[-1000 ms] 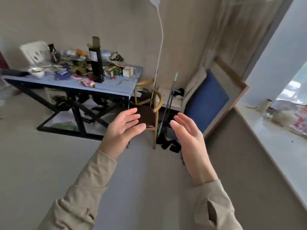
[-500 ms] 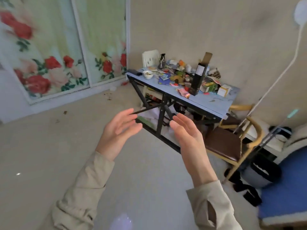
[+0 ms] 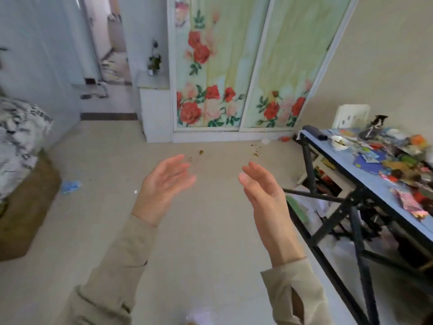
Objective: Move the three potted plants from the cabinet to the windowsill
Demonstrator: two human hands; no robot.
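A small potted plant [image 3: 154,62] with dark leaves stands on a low white cabinet [image 3: 155,106] at the far side of the room, left of the flowered sliding doors. My left hand [image 3: 164,184] and my right hand [image 3: 264,195] are raised in front of me, palms facing each other, fingers apart and holding nothing. Both hands are far from the plant, several steps of floor between. The windowsill is out of view.
A blue-topped table [image 3: 346,158] on black legs, strewn with clutter, stands at the right. A bed with a patterned cover [image 3: 18,137] and a brown base is at the left. Soil crumbs [image 3: 201,152] and a blue scrap [image 3: 70,185] lie on the floor. An open doorway [image 3: 110,55] is behind the cabinet.
The view has swung left, away from the windowsill and chair, past the table, to the sliding doors and the cabinet. Both hands stay raised and empty in the same pose.
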